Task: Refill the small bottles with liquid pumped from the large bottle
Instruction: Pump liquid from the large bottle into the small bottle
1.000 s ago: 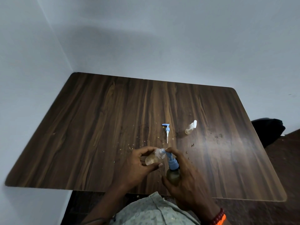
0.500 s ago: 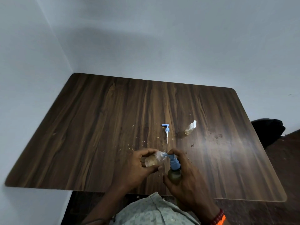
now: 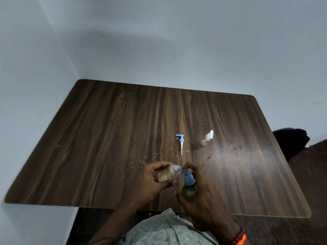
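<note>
Little has moved since the earlier frames: the small bottle's open mouth has closed the last gap to the blue nozzle, and the right forefinger has settled on top of the pump head. I take that as the pumping step being under way or about to start, though no liquid can be seen passing.

At the left, the left hand [image 3: 150,179] has its grip closed round the small bottle [image 3: 169,174], thumb below and fingers over the top, holding it tilted on its side above the worktop [image 3: 106,138]. Its lower part looks pale amber, so it seems partly filled. Its neck meets the spout of the blue pump [image 3: 187,176], which sits on the large bottle [image 3: 189,192], a dark olive one held near the front edge of the worktop.

The right hand [image 3: 203,197] has its grip wrapped round that large bottle, forefinger curled over the pump head. A red and orange band shows at the wrist.

Further back lies a loose blue pump [image 3: 181,143] with its tube pointing toward the person, and to its right a second small bottle [image 3: 206,138] with a white cap, lying on its side, well apart from the hands. Whether it still needs filling I cannot tell.
</note>
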A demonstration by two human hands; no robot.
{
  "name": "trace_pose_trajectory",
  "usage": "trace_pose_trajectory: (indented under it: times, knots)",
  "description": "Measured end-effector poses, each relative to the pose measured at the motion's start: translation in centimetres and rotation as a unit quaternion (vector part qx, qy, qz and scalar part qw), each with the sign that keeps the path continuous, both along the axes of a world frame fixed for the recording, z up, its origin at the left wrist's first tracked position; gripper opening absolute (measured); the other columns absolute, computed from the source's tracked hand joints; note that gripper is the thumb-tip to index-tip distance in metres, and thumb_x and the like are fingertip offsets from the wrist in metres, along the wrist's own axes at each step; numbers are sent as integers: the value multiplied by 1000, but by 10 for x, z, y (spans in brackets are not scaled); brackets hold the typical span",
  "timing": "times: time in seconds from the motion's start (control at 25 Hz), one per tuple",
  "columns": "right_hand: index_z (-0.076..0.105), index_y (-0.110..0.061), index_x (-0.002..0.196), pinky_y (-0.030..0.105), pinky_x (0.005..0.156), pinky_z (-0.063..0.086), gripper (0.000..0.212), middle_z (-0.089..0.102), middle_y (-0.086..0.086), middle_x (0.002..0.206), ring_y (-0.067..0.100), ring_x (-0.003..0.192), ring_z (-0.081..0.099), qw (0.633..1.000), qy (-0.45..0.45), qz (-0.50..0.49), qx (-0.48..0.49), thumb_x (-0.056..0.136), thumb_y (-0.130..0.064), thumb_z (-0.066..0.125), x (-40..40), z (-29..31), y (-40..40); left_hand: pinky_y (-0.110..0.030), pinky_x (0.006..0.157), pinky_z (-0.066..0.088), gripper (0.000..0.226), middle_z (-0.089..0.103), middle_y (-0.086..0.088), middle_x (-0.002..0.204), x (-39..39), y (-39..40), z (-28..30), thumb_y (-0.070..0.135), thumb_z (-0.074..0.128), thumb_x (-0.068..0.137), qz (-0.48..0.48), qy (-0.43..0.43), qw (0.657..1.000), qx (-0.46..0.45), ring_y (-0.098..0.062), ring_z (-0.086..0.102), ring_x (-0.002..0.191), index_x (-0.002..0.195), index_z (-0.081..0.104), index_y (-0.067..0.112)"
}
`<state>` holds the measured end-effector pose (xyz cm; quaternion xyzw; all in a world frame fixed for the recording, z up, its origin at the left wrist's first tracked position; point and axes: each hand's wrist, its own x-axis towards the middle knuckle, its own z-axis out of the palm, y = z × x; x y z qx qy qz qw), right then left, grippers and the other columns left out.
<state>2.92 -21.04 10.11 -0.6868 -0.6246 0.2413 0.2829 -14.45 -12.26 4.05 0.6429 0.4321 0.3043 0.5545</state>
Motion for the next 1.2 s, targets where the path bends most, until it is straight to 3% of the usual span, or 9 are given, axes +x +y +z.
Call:
trace_pose_trajectory:
  times: [0.12,0.2,0.32,0.48,0.6,0.72,0.96,1.12,1.2]
  knots:
    - [36,-41,133,12,75,51,63,57,-27,99,-12,77,57,1000,11,-6,6,81,-44,73,0,-1,0,-34,88,65,47,79,17,115,0,-1,1,50,87,72,6,2,1000,-3,-3,74,109,116,75,39]
    - [36,-38,139,11,80,51,68,58,-25,109,-9,85,60,1000,11,-4,15,82,-46,72,0,0,0,-43,92,66,48,79,16,115,0,0,-1,49,87,72,13,0,1000,-5,-5,74,110,117,75,38]
    - [35,-46,135,5,81,47,64,55,-30,110,-14,89,58,1000,1,-4,18,82,-46,71,-2,1,0,-47,93,65,48,79,15,115,-1,1,-1,48,87,72,10,2,1000,-4,-7,74,110,117,75,37]
    - [28,-58,120,7,74,46,62,52,-33,93,-13,77,56,1000,-8,-8,-5,80,-43,73,-1,1,-2,-34,89,65,45,79,14,116,0,-1,-4,34,91,76,-5,7,1000,-4,-5,72,111,118,76,33]
    - [38,-37,136,20,79,55,65,61,-20,104,-6,78,56,1000,12,-23,5,81,-43,74,0,2,-2,-21,84,62,44,79,17,115,1,-1,0,38,90,75,-4,-6,1000,-3,-1,72,110,117,75,37]
    - [42,-27,141,20,84,54,70,60,-16,117,-2,88,58,1000,8,-13,10,80,-38,77,-1,6,-1,-31,87,65,44,80,16,114,1,1,2,37,90,75,4,-13,1000,-5,-4,74,109,117,76,34]
    - [39,-45,126,14,76,45,56,56,-24,95,-13,74,52,1000,5,-15,-17,82,-42,73,0,5,0,-17,81,61,47,79,18,114,2,0,1,47,87,71,0,-12,1000,-2,-1,73,108,116,76,37]
    - [38,-40,136,2,78,43,67,52,-33,107,-14,85,56,1000,3,-11,-8,81,-39,75,-1,6,3,-37,89,66,49,79,14,115,2,3,-1,47,87,72,8,-17,1000,-6,-8,74,110,117,76,35]
    - [37,-41,136,2,82,42,67,50,-34,111,-11,90,57,1000,5,-9,-4,81,-37,75,-1,7,4,-40,90,66,50,79,15,115,2,3,-1,48,88,71,11,-15,1000,-5,-8,74,110,117,76,36]
